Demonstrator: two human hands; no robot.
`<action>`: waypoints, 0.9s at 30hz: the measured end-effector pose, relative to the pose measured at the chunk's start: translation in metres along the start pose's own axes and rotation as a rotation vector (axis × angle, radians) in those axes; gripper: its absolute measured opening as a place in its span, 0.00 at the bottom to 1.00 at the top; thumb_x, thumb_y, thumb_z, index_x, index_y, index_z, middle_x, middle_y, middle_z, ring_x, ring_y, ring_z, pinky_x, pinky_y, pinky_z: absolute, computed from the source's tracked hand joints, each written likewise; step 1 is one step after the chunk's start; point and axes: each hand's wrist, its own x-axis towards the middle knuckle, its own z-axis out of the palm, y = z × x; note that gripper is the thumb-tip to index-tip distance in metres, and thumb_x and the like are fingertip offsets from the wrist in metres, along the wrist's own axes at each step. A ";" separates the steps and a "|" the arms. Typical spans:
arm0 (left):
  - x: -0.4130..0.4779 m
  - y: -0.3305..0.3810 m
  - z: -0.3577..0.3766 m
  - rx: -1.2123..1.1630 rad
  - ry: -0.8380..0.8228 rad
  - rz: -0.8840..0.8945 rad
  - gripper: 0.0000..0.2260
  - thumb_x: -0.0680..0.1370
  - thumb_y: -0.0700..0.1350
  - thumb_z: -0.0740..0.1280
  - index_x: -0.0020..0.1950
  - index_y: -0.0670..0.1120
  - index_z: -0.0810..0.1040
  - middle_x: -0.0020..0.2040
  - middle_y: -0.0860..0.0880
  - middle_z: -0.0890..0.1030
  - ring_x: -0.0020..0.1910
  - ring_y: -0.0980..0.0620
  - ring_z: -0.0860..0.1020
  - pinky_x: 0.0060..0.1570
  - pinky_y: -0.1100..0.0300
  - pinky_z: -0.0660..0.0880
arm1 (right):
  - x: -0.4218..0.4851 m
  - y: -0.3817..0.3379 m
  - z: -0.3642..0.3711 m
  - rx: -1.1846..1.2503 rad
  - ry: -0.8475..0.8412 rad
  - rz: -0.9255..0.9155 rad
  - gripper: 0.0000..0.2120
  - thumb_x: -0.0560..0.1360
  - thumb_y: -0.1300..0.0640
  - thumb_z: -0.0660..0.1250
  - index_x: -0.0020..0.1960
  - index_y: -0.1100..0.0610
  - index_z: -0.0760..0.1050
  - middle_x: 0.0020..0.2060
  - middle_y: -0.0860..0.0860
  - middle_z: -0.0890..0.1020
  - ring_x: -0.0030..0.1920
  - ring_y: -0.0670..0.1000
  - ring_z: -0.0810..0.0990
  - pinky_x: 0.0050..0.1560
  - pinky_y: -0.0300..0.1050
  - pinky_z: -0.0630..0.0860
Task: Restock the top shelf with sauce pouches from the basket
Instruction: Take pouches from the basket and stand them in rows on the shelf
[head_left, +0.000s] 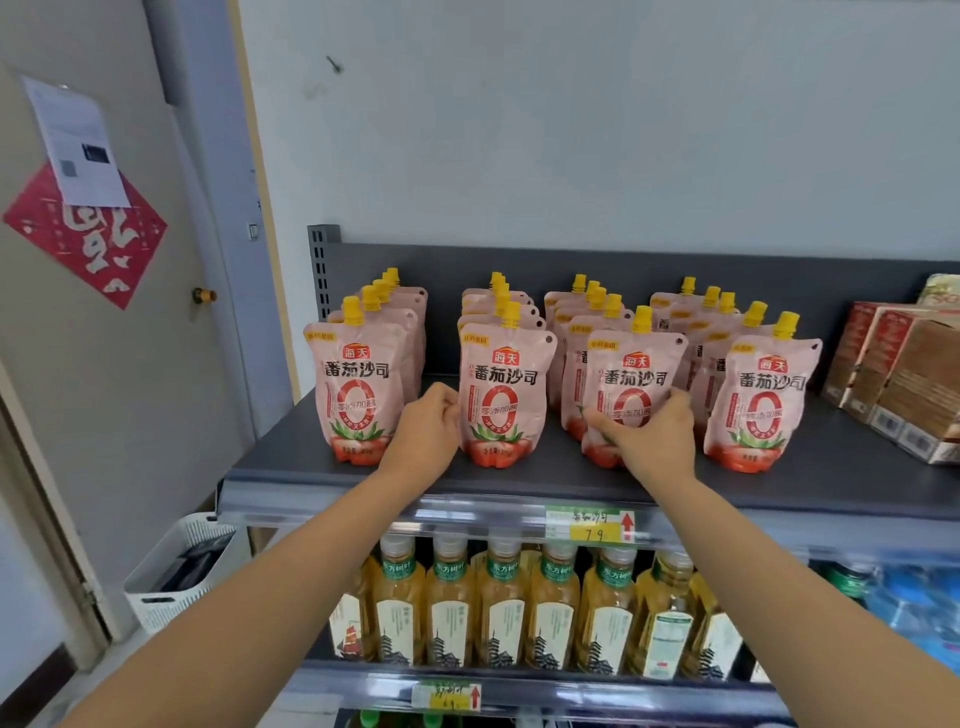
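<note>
Several rows of pink sauce pouches with yellow caps stand upright on the dark grey top shelf (291, 462). My left hand (423, 434) touches the left edge of the front pouch of the second row (504, 395), fingers curled against it. My right hand (649, 434) grips the lower part of the front pouch of the third row (631, 374), thumb across its front. More pouches stand at the far left (356, 389) and at the right (761, 400). The white basket (176, 577) sits on the floor at lower left, its contents dark and unclear.
Brown boxed goods (898, 374) fill the shelf's right end. Below, a shelf holds tea bottles (498, 608) and blue water bottles (914, 597). A price tag (589, 525) hangs on the shelf rail. A door with a red paper stands at left.
</note>
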 end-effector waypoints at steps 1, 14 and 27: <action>0.000 0.000 0.000 -0.003 0.009 0.003 0.04 0.81 0.41 0.59 0.50 0.45 0.73 0.47 0.48 0.79 0.45 0.52 0.76 0.44 0.61 0.69 | 0.000 0.000 0.000 0.000 -0.004 -0.006 0.45 0.59 0.46 0.81 0.66 0.63 0.62 0.62 0.60 0.72 0.61 0.60 0.73 0.61 0.58 0.73; -0.002 0.012 0.004 0.035 0.018 0.008 0.03 0.80 0.39 0.61 0.50 0.44 0.74 0.44 0.49 0.78 0.43 0.52 0.76 0.42 0.62 0.70 | -0.004 -0.008 -0.008 -0.126 -0.023 -0.071 0.49 0.64 0.44 0.77 0.73 0.62 0.55 0.70 0.61 0.62 0.70 0.61 0.62 0.67 0.57 0.64; -0.021 -0.002 -0.076 0.342 0.309 0.460 0.16 0.76 0.36 0.66 0.63 0.41 0.72 0.59 0.44 0.75 0.56 0.52 0.70 0.57 0.64 0.64 | -0.073 -0.082 0.069 0.075 -0.509 -0.553 0.16 0.76 0.57 0.67 0.62 0.59 0.71 0.48 0.50 0.75 0.45 0.48 0.74 0.48 0.40 0.70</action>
